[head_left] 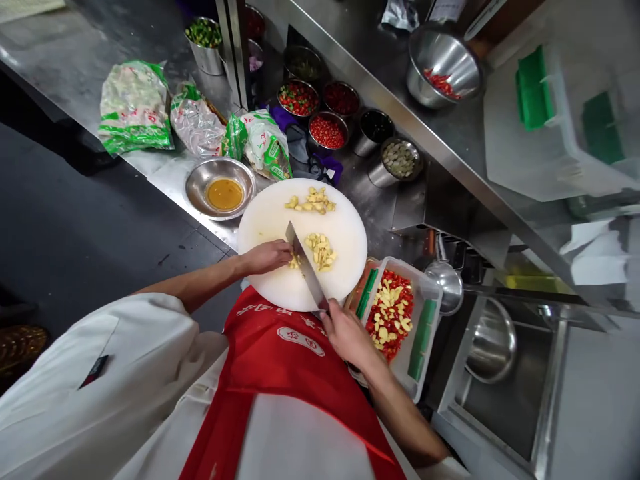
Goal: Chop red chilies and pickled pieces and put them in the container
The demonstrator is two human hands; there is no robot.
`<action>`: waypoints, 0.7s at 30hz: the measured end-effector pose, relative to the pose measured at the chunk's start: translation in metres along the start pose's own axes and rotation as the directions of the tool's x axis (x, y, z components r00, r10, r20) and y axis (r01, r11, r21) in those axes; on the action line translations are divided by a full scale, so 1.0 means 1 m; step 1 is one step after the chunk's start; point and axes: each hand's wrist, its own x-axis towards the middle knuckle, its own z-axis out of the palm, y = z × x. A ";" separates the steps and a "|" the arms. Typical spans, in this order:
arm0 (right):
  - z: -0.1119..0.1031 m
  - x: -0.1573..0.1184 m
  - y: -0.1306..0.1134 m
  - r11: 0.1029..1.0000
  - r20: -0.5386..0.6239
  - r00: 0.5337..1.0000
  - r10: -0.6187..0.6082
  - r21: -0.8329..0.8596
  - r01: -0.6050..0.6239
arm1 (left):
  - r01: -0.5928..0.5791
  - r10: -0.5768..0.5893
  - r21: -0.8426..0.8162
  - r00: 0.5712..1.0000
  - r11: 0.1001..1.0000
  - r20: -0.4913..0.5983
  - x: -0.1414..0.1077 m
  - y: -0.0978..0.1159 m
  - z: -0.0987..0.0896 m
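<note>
A round white cutting board (pixel 260 267) lies in front of me. My right hand (pixel 344 330) is wrapped round the handle of a cleaver (pixel 311 277), its blade slanting across the board. Beside the blade's left face, my left hand (pixel 273 257) has its fingers curled down on pale yellow garlic (pixel 295 262); the fingertips partly hide it. Right of the blade sits a pile of cut garlic pieces (pixel 320 251). Farther back on the board is a group of whole-looking garlic cloves (pixel 313 201).
A plastic box (pixel 425 347) at the right holds chopped red chilli topped with garlic slices. Left of the board stands a steel bowl (pixel 195 183) with brown liquid. Plastic bags (pixel 135 110) and several steel pots (pixel 327 131) stand behind. A steel shelf edge (pixel 400 120) overhangs the right.
</note>
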 end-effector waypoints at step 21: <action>0.010 0.008 -0.008 0.998 -0.010 0.999 0.053 -0.028 -0.053 | 0.046 -0.047 -0.009 0.994 0.999 -0.103 -0.007 -0.002 0.010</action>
